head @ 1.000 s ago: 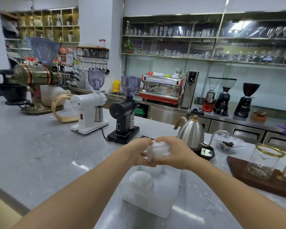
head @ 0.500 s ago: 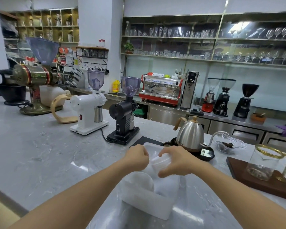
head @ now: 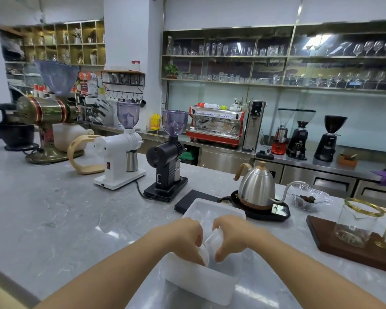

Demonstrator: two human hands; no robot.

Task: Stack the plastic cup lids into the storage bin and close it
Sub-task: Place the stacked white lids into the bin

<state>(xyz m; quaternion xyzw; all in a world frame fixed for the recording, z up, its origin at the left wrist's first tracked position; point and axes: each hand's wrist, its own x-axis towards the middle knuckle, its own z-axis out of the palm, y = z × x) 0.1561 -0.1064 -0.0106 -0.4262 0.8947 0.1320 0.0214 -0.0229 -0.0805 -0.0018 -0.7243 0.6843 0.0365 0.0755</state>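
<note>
Both hands down in the open white bin (head: 201, 284) on the marble counter (head: 54, 215). Left hand (head: 183, 238) and right hand (head: 231, 236) each curl round the stack of clear cup lids (head: 213, 239), lying tilted just over the bin's rim, its lower end inside. Bin cover (head: 212, 210) lies flat right behind the bin. Steel kettle (head: 256, 186) and black grinder (head: 167, 157) stand beyond.
</note>
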